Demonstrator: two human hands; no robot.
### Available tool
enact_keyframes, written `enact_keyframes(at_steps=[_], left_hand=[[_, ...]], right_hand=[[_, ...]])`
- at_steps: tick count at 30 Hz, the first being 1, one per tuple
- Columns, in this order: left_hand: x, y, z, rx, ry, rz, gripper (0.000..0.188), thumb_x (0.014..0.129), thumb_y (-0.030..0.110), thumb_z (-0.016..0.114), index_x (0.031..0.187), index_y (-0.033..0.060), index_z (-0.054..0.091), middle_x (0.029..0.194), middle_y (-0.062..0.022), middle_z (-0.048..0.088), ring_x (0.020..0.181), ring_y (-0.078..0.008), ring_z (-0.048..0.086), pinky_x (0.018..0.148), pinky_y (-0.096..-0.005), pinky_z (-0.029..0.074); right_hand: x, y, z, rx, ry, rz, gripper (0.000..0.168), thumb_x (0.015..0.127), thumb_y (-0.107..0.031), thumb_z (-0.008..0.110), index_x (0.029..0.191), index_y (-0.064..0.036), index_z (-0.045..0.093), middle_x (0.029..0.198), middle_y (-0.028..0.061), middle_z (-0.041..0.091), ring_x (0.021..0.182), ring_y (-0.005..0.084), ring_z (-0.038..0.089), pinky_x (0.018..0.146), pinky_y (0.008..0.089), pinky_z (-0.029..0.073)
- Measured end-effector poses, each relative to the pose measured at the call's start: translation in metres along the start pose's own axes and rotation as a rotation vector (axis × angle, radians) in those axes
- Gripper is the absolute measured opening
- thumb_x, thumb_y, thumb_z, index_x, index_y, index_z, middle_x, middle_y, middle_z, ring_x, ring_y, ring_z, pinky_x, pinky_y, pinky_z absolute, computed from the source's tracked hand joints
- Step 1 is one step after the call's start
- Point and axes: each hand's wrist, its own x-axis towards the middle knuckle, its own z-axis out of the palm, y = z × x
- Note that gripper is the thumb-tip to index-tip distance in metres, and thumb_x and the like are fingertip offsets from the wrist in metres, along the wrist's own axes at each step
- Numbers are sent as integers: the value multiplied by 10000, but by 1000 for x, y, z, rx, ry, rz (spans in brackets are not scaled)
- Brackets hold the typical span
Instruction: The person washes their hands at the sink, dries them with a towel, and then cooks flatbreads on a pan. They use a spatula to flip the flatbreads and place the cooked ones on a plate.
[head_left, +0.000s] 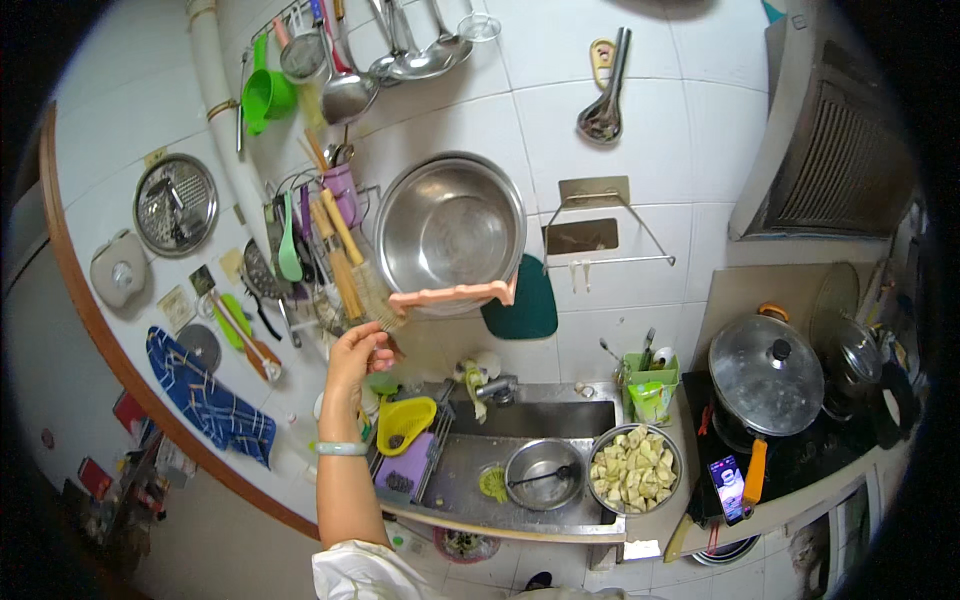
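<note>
My left hand (364, 350) is raised in front of the wall, its fingers loosely curled, and I see nothing held in it. A pale bangle (341, 448) circles the wrist. Just above the fingertips hang a bristled brush with a wooden handle (341, 229) and a bamboo brush (341, 274). To the upper right, a large stainless steel basin (450, 225) stands upright against the wall behind a pink rack bar (454, 294). A dark green board (529, 304) sits partly behind the basin. My right hand is out of view.
Below lies a steel sink (559, 416) with a steel bowl (544, 472) holding a dark ladle. A bowl of cut pale chunks (632, 469) stands beside it. At right, a lidded pan (766, 375) is on the stove, near a phone (726, 487). A yellow colander (405, 424) is at left.
</note>
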Motion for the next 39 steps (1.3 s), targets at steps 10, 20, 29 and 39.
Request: enact_keyframes(at_steps=[10, 20, 29, 39], left_hand=[[113, 54, 20, -136, -205, 310, 295, 844, 129, 523, 1114, 12, 500, 976, -99, 596, 663, -132, 601, 522, -192, 464], [113, 60, 69, 75, -316, 484, 280, 833, 91, 515, 1100, 7, 519, 1007, -102, 579, 772, -178, 584, 633, -245, 464], [22, -23, 106, -307, -908, 311, 263, 849, 56, 495, 1092, -43, 470, 939, -172, 574, 728, -197, 569, 640, -242, 473], [-169, -89, 229, 101, -1542, -243, 313, 844, 101, 541, 1126, -23, 484, 943, -112, 604, 737, -135, 571, 673, -233, 454]], right_hand=[[-33, 25, 61, 86, 94, 246, 199, 661, -255, 534, 747, -101, 626, 767, 66, 638, 701, 210, 601, 650, 356, 480], [-83, 64, 273, 40, 102, 351, 312, 740, -345, 469, 780, -94, 651, 781, 133, 632, 740, 292, 606, 677, 386, 471], [-202, -10, 253, 713, 419, 912, 324, 786, -302, 503, 925, -45, 642, 738, 125, 625, 537, 210, 582, 473, 324, 482], [-261, 43, 274, 984, 418, 1040, 302, 792, -149, 448, 1041, -57, 591, 791, 132, 628, 590, 190, 609, 474, 323, 490]])
